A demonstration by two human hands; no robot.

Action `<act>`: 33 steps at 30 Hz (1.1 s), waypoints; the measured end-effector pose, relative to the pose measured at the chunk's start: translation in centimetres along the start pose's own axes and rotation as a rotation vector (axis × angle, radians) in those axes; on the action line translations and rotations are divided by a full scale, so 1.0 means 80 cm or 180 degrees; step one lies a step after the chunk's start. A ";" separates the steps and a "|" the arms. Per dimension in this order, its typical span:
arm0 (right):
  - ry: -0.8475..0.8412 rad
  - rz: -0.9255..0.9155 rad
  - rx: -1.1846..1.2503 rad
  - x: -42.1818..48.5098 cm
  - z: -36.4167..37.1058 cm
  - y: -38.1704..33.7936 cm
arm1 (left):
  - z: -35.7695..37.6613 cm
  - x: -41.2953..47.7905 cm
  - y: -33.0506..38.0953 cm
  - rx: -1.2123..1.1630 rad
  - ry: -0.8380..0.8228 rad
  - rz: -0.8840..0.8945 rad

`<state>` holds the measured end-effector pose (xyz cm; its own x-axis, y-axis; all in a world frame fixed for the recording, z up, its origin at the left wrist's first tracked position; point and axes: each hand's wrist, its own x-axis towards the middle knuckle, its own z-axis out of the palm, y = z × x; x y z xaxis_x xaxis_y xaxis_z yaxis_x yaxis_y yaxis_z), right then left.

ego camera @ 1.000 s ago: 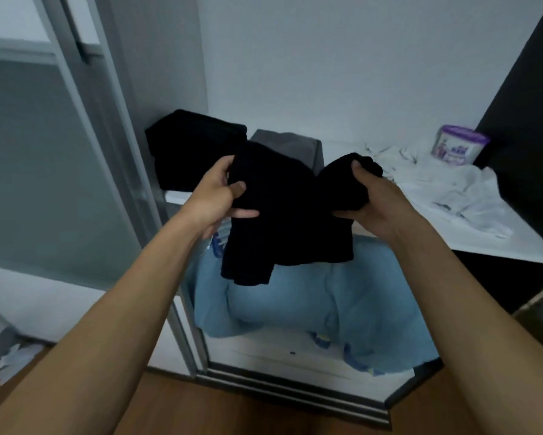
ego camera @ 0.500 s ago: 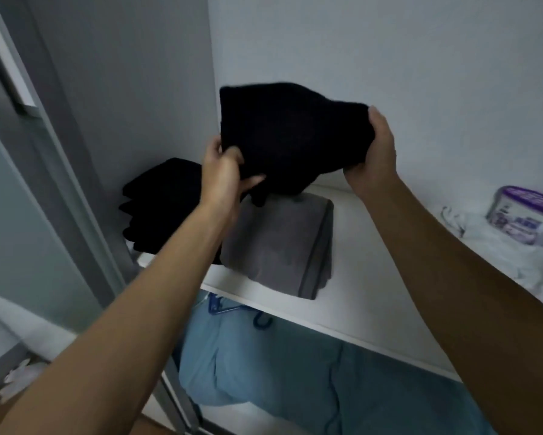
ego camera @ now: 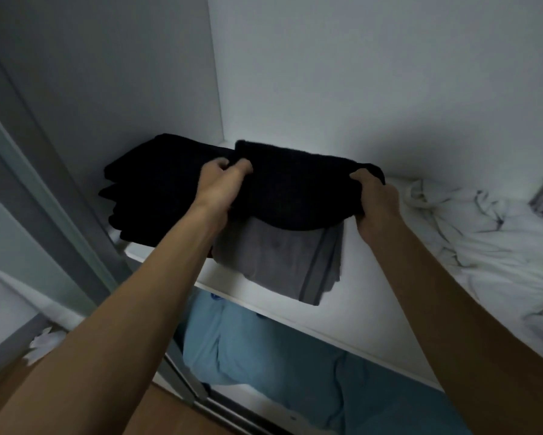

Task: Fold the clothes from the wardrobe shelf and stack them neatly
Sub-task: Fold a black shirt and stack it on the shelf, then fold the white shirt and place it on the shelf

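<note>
Whereas half a second ago the folded black garment point(ego camera: 295, 186) was held up against the back wall, the head view now shows it lowered onto the grey garment point(ego camera: 279, 259) on the shelf point(ego camera: 374, 293), beside the black stack point(ego camera: 157, 189). The left hand point(ego camera: 220, 183) and right hand point(ego camera: 377, 205) grip its opposite ends. Placing seems nearly done; crumpled white clothes point(ego camera: 484, 240) wait.

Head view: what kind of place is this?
Likely a home wardrobe interior: a white shelf bearing a stack of folded black clothes, a crumpled white garment, a grey sliding-door frame at left.

Bare shelf point(ego camera: 367, 296) between grey garment point(ego camera: 273, 255), white heap point(ego camera: 490, 246)
</note>
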<state>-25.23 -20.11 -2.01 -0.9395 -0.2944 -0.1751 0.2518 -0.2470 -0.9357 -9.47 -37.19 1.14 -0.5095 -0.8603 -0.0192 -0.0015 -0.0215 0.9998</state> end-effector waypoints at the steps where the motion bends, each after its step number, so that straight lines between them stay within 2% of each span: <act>1: -0.0041 0.0004 0.0317 -0.010 0.001 0.001 | -0.006 0.009 0.007 -0.0249 0.0074 0.0111; 2: -0.0116 0.0024 0.0475 -0.020 0.002 0.005 | -0.012 0.017 0.012 -0.0412 0.0122 0.0162; 4: -0.0200 0.0128 -0.0040 -0.042 -0.001 0.022 | -0.024 0.028 0.006 -0.0096 0.0090 0.0205; 7: -0.0164 0.0255 -0.1687 -0.064 -0.020 0.037 | -0.042 0.033 -0.020 0.1524 -0.0276 0.0107; 8: -0.0168 0.0221 -0.2084 -0.067 -0.028 0.035 | -0.047 0.032 -0.024 0.2002 -0.0323 0.0235; 10: -0.0150 -0.0020 -0.2682 -0.067 -0.039 0.024 | -0.047 0.032 -0.016 0.2873 -0.0152 0.0948; 12: 0.0238 -0.0714 -0.3139 -0.066 -0.032 0.013 | -0.038 0.029 -0.004 0.3221 0.0012 0.2059; 13: 0.0454 -0.1230 -0.3223 -0.067 -0.020 0.010 | -0.030 0.028 -0.001 0.3161 -0.0183 0.2456; 15: 0.0400 -0.1950 -0.3293 -0.068 0.013 0.013 | -0.015 0.027 -0.007 0.3333 -0.1007 0.2606; 17: -0.0079 -0.1715 -0.3701 -0.064 0.044 0.031 | -0.009 0.036 -0.030 0.3887 -0.1549 0.2265; 18: -0.0214 -0.1367 -0.3890 -0.064 0.054 0.047 | -0.010 0.044 -0.039 0.3917 -0.1633 0.2125; 20: -0.0041 -0.0998 -0.3931 -0.067 0.060 0.078 | -0.010 0.061 -0.052 0.3673 -0.1671 0.2094; 23: 0.0458 -0.1292 -0.3737 -0.078 0.059 0.104 | -0.002 0.077 -0.056 0.3493 -0.1712 0.2201; 25: 0.0346 -0.1426 -0.3531 -0.080 0.055 0.104 | 0.003 0.076 -0.054 0.3553 -0.1672 0.2219; 28: -0.0069 -0.1313 -0.2929 -0.085 0.029 0.085 | 0.013 0.055 -0.047 0.3686 -0.1615 0.2395; 30: 0.0005 -0.1170 -0.2707 -0.090 -0.005 0.064 | 0.028 0.029 -0.037 0.3236 -0.1597 0.2689; 33: 0.0610 -0.1068 -0.2859 -0.089 -0.085 0.034 | 0.063 -0.023 -0.031 0.2195 -0.2046 0.2705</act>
<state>-19.41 -12.41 -5.38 -0.9719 -0.1626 0.1704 -0.2316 0.5279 -0.8171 -12.84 -32.97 -1.24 -0.8939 -0.0669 0.4433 0.1824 0.8490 0.4959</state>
